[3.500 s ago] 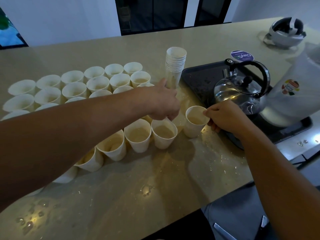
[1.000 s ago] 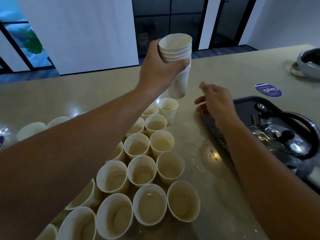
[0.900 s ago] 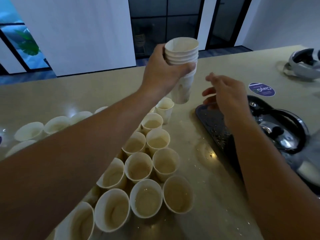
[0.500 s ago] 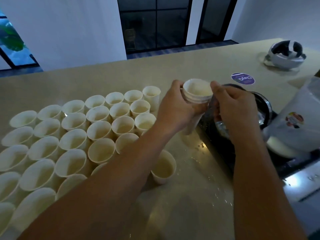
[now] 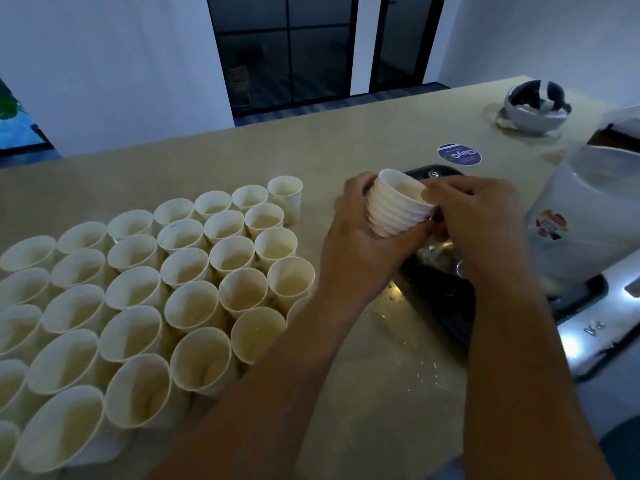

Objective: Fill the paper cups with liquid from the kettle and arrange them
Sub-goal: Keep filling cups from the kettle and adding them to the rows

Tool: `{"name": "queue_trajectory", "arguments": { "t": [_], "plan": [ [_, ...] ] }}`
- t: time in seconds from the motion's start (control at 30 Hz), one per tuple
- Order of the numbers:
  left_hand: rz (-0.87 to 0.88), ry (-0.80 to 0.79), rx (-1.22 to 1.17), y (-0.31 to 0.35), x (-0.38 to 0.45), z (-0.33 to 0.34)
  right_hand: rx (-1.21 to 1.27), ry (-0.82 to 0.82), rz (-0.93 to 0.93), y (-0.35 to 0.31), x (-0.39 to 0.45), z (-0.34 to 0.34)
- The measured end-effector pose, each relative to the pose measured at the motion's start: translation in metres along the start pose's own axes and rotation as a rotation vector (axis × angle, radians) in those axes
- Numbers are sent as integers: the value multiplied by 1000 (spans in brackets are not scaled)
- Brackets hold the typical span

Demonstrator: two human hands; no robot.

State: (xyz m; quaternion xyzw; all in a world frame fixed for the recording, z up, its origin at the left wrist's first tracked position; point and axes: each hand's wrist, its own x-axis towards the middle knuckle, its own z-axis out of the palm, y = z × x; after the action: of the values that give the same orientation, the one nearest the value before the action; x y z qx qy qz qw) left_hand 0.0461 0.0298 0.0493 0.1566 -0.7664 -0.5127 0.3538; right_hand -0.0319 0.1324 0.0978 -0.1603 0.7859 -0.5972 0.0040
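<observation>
On the glossy beige stone counter (image 5: 363, 140) before white walls, my left hand (image 5: 360, 247) grips a ribbed stack of nested white paper cups (image 5: 398, 206) while my right hand (image 5: 485, 220) pinches its top rim beside rows of filled paper cups (image 5: 187, 271).

The shiny metal kettle (image 5: 437, 252) is almost wholly hidden behind the right hand (image 5: 485, 223) and the stack of nested white paper cups (image 5: 398, 207); only a gleam shows below the knuckles. The left hand (image 5: 360, 244) covers the stack's lower half, so its base cannot be seen. The black rectangular tray (image 5: 446, 306) is partly masked by both wrists. At the lower left, the outermost of the standing white paper cups (image 5: 194, 292) are cut by the frame edge. At the right edge, the large white plastic jug (image 5: 588, 216) is cropped, its label too blurred to read.
</observation>
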Motion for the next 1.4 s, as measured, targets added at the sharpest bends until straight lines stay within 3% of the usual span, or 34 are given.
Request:
{"name": "queue_trajectory", "arguments": {
  "t": [0.3, 0.57, 0.73, 1.1, 1.4],
  "plan": [
    [45, 27, 303, 30, -15, -25, 128, -183, 116, -16, -3, -7],
    [-80, 11, 262, 38, -20, -61, 199, -169, 10, -47, 11, -6],
    [-191, 93, 77, 33, -23, -98, 179, -194, -66, -62, 28, 8],
    [-306, 277, 37, 24, -27, -148, -287, -216, 45, 48, 61, 134],
    [-355, 321, 20, 16, -24, -149, -257, -207, 185, 65, 65, 179]
  ]
}}
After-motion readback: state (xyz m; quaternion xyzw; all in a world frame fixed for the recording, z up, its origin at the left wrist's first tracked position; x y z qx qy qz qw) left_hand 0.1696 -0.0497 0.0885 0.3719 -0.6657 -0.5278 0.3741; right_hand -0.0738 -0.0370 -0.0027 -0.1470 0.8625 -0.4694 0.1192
